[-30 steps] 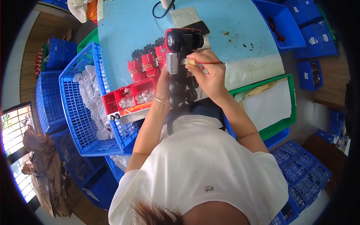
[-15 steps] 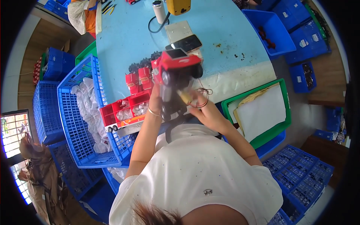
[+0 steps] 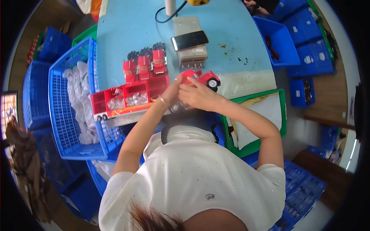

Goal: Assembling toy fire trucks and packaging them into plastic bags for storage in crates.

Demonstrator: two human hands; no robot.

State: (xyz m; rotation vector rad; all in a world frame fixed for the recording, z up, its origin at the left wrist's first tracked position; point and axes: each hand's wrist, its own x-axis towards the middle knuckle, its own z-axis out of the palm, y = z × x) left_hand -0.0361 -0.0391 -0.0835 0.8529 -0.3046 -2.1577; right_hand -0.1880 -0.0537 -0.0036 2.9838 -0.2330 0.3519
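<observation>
A red toy car (image 3: pixel 205 77) with black wheels is held between my hands at the near edge of the table, its front pointing right. My left hand (image 3: pixel 172 92) is closed round its rear end. Across its side, my right hand (image 3: pixel 197 95) presses with bent fingers and covers much of the body. To the left lies a long red toy trailer (image 3: pixel 131 89) with open compartments, some holding clear plastic bags. Behind the trailer stand three red toy truck cabs (image 3: pixel 143 66) in a row.
A black phone (image 3: pixel 189 40) lies on a grey box (image 3: pixel 192 57). A blue basket (image 3: pixel 73 152) of clear plastic bags stands left; a green tray (image 3: pixel 283 111) with papers sits right. A blue bin (image 3: pixel 287 57) is beyond it. Another person (image 3: pixel 262 7) shows at the far right.
The toy car has come down toward the table and turned its front to the right. My right hand has moved onto its side. A yellowish piece near that hand no longer shows.
</observation>
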